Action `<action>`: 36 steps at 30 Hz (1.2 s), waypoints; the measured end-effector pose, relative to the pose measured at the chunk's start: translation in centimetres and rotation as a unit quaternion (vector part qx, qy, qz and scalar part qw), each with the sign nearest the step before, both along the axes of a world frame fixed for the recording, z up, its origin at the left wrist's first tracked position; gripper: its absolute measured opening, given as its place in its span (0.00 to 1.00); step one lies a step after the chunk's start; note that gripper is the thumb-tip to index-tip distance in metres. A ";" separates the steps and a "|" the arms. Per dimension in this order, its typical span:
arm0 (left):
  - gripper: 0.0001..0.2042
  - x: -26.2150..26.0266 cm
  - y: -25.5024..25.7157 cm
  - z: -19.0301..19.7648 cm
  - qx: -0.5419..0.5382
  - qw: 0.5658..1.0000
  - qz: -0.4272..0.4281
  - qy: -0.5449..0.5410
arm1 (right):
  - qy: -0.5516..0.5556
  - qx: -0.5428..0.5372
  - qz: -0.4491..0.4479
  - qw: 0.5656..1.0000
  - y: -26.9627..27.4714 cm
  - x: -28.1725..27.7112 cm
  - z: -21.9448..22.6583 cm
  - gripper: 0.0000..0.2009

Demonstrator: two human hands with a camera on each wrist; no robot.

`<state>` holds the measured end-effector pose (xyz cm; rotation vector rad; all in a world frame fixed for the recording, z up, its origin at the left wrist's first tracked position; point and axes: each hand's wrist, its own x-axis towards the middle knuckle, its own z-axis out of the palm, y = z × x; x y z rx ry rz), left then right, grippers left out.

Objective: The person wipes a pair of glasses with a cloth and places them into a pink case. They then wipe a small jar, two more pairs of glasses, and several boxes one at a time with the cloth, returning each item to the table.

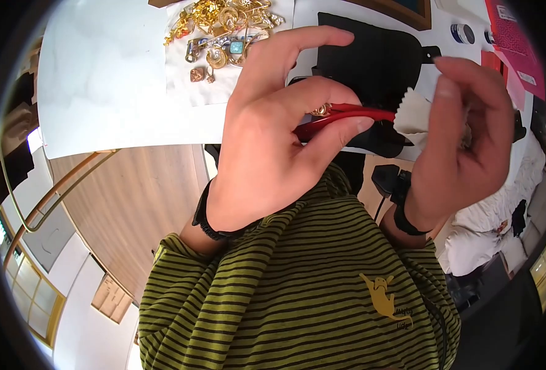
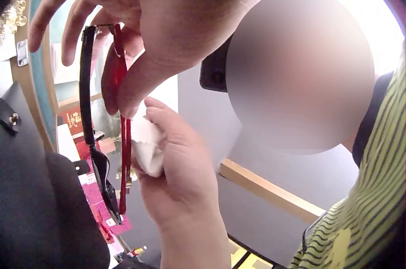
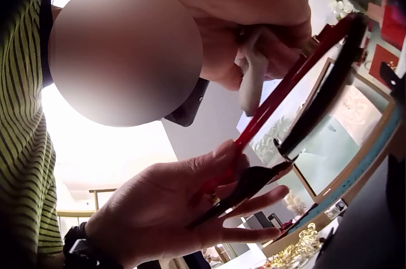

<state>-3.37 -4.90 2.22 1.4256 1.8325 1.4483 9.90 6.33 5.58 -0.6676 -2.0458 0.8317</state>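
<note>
With my left hand (image 1: 273, 142) I pinch the red glasses (image 1: 381, 115); my right hand (image 1: 470, 142), fingers curled, grips the white cloth (image 1: 413, 117).

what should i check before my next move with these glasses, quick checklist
1. Left hand gripping the glasses: ok, thumb and finger pinch a red part.
2. White cloth in the right hand: ok.
3. Right hand free for a second grip: not ok, it holds the cloth.
4. Lenses free of smudges: cannot tell, their faces don't show clearly.
5. Gold jewellery apart from the glasses: ok, it lies on a white sheet.
</note>
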 end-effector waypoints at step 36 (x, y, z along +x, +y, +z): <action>0.07 0.7 0.2 0.1 -0.008 1.000 0.020 -0.022 | -0.119 0.022 0.051 0.991 0.7 1.2 -0.9 0.06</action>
